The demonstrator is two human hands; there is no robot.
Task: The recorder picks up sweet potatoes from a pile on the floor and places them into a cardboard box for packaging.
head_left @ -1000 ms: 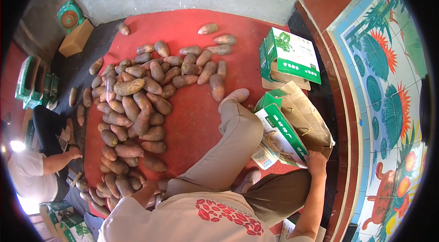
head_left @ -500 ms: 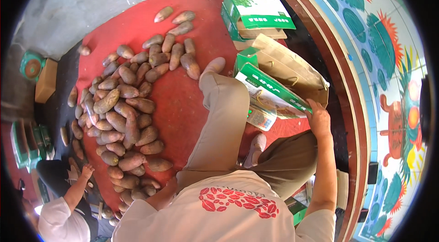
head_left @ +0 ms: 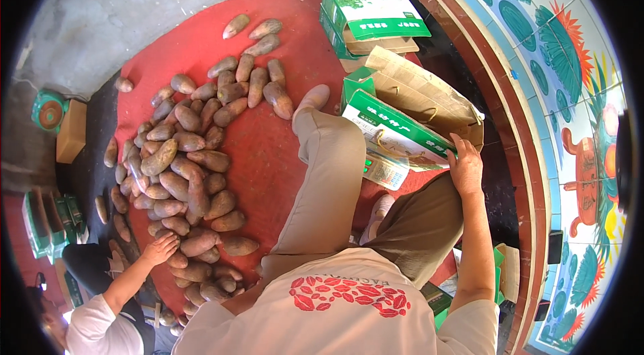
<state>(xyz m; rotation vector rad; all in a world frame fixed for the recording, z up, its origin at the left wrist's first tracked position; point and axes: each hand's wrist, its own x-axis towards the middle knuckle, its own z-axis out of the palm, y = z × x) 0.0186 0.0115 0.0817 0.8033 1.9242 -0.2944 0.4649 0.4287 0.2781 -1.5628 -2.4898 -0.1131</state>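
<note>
At the right, my right hand [head_left: 465,166] is closed on the near right edge of an opened green-and-white cardboard gift box [head_left: 402,128]. Its fingers curl over the rim, and the box's brown flaps stand up with thin cord handles on them. A flat printed piece [head_left: 386,170] lies beside the box, next to my legs. Only part of my left forearm [head_left: 245,298] shows, beside my thigh; the hand is hidden. To the left of my leg spreads a large pile of reddish-brown tubers [head_left: 176,185] that look like sweet potatoes.
Another green-and-white box [head_left: 379,9] lies beyond the opened one. A co-worker's hand [head_left: 161,247] rests on the pile's left side. At far left are a green scale [head_left: 50,112], a brown carton [head_left: 71,132] and several green boxes [head_left: 43,227]. A painted tile wall [head_left: 570,86] curves along the right.
The co-worker's hand has reached up and right onto the tubers. My right hand still grips the box edge, its fingers slightly shifted. The view has moved slightly.
</note>
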